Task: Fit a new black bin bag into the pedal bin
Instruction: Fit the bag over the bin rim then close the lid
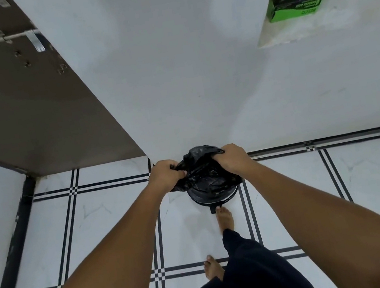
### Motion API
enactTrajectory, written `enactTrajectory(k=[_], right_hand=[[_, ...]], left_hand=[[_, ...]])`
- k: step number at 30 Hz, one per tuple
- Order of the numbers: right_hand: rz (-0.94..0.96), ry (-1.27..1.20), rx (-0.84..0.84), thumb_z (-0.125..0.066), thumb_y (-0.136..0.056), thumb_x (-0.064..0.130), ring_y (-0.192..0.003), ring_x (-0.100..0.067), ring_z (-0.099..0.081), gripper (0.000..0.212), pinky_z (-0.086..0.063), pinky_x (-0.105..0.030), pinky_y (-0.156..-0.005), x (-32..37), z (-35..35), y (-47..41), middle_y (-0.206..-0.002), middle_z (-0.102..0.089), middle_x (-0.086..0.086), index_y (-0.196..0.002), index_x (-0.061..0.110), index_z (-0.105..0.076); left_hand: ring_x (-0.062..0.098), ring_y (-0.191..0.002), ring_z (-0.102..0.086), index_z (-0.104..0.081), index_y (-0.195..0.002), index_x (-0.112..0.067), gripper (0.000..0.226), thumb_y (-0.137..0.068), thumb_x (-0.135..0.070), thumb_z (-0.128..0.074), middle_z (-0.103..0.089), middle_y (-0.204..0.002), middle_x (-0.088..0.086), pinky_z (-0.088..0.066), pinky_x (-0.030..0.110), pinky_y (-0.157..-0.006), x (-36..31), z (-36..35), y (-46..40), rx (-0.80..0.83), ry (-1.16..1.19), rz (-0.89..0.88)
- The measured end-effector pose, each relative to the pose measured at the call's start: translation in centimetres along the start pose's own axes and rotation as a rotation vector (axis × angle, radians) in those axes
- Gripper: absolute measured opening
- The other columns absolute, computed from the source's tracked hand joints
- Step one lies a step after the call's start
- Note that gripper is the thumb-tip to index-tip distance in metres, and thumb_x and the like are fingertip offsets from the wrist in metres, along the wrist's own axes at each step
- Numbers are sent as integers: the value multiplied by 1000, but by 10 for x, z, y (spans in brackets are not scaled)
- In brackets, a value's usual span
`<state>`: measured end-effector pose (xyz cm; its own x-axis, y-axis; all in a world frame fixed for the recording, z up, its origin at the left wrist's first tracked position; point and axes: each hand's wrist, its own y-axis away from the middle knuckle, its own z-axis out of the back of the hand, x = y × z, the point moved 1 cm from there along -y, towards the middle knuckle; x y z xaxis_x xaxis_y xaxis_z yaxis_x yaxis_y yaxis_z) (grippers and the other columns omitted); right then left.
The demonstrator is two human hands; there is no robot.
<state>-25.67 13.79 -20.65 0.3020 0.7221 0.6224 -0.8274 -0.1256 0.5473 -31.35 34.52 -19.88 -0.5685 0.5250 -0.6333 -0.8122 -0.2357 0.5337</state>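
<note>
Head view: green "GARBAGE BAGS" box [295, 4]

Soft, even indoor light, rather cool; faint shadows on the floor [109, 209]. Strong wide-angle bending toward edges, slight blur at 1 o'clock.

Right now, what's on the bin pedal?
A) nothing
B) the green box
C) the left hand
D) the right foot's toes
D: the toes of the right foot rest on the pedal at the front of the bin, while both the left hand and the right hand grip the bag over it.
</note>
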Motion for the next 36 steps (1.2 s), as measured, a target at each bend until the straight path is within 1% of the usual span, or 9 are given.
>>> enactTrajectory(k=[3, 7, 12, 18, 21, 24, 26, 30, 36], right_hand=[[-19, 1, 12, -56, -89, 36, -72, -21, -61, 29, -45, -31, -63, -4, -4, -3, -73, -63, -1, -68, 16, -60], [-17, 51, 30, -54, -91, 33, -73, -23, -59, 28, -41, -33, -61, -16, -19, -4, -77, -64, -4, -80, 9, -65], [-56, 43, 118, -48, -96, 22, -73, -21, -58, 25, -46, -36, -70, -39, -47, -1, -80, -64, -7, -81, 8, -62], [-51, -9, 19, -46, -93, 16, -71, -24, -58, 18, -47, -39, -65, -76, -85, -19, -75, -60, -4, -76, 13, -51], [-61, -13, -96, -44, -92, 11, -68, -22, -55, 18, -46, -38, -60, -100, -104, -40, -74, -58, -2, -76, 18, -48], [-132, -21, -186, -42, -90, 8, -63, -19, -51, 17, -40, -32, -54, -126, -124, -74, -71, -58, -2, -78, 16, -49], [-191, -32, -241, -40, -90, 8, -63, -18, -52, 16, -39, -31, -54, -145, -136, -103, -72, -59, -1, -80, 16, -50], [-271, -89, -337, -42, -88, 7, -62, -15, -49, 15, -36, -29, -52, -185, -160, -156, -71, -55, 2, -80, 16, -49], [-289, -257, -508, -41, -78, -2, -62, -13, -47, 16, -36, -29, -53, -234, -189, -222, -70, -51, 3, -84, 10, -49]], left_hand=[[24, -76, -67, -66, -73, -14, 19, -85, -23, -79, -67, -77, 6, -60, 35, -75, 0, -10, -4, 37, -4, -20], [27, -81, -70, -66, -75, -9, 22, -82, -24, -80, -67, -81, 9, -63, 43, -75, 17, -27, 2, 135, -56, -12], [19, -68, -67, -60, -70, -14, 25, -81, -20, -81, -65, -77, 5, -55, 23, -48, 44, -51, 8, 239, -103, 49], [26, -73, -67, -62, -73, -11, 21, -85, -22, -76, -69, -79, 8, -53, 35, -63, 94, -93, -20, 192, -187, 57], [22, -70, -60, -64, -81, -12, 18, -87, -26, -74, -68, -83, 4, -44, 30, -58, 121, -120, -50, 146, -179, 89], [20, -71, -61, -62, -77, -21, 15, -88, -24, -72, -68, -79, 0, -45, 28, -59, 146, -150, -90, 139, -112, 99], [18, -76, -64, -67, -87, -22, 4, -90, -20, -67, -70, -85, -1, -45, 24, -62, 160, -172, -123, 121, -55, 121], [10, -80, -61, -70, -101, -19, 15, -94, -14, -58, -67, -93, -5, -41, 15, -61, 179, -216, -184, 73, 29, 138], [19, -102, -62, -64, -118, -24, 22, -101, -27, -50, -64, -109, -4, -60, 31, -78, 185, -261, -246, -102, 540, 349]])
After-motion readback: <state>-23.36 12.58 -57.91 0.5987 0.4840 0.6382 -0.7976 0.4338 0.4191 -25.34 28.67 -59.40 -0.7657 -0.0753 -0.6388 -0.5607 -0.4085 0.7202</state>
